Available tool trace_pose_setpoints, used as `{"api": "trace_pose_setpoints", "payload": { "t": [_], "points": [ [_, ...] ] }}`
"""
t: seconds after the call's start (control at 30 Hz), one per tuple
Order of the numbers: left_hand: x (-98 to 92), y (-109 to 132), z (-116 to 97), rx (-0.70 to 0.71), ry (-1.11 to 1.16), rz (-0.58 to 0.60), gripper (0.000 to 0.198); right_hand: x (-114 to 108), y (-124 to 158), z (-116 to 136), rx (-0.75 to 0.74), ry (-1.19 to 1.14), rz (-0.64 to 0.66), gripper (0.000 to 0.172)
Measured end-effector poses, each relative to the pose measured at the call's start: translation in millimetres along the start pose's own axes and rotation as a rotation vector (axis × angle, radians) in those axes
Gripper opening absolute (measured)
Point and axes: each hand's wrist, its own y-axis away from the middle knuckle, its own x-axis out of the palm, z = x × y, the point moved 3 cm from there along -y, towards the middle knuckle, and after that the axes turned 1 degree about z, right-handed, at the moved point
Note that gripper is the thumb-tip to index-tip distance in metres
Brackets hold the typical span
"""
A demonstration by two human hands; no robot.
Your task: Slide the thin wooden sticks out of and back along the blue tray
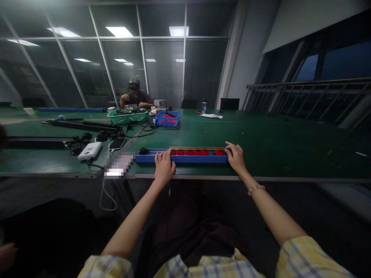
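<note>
A long blue channel-shaped rail [197,159] lies along the near edge of the green table. Several red blocks [189,152] sit in a row inside it, and a small black part [143,151] is at its left end. Thin gold-coloured rods [198,148] run lengthwise along the far side. My left hand [164,166] rests over the rail's near wall, its fingers closed together by the rods' left end. At their right end my right hand [235,157] pinches with thumb and forefinger, while its other fingers stretch out. The fingertips partly hide the rod ends.
To the left lie a white power bank [89,151], a phone [117,144] and black rail assemblies [87,125]. Farther back stand a green basket [127,117] with cables and a blue basket [168,122]. A person [138,97] sits across the table [275,143].
</note>
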Motion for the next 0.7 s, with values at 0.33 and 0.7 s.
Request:
{"api": "trace_pose_setpoints", "payload": {
  "t": [0.33,0.7],
  "points": [
    [-1.3,-1.3,-0.6,-0.002,-0.003,0.002,0.06,0.3,-1.0,-1.2,0.024,-0.014,-0.004,0.019],
    [-1.5,-1.0,-0.7,0.0,-0.008,-0.007,0.06,0.9,-1.4,-1.7,0.029,-0.027,-0.01,0.019]
  ]
}}
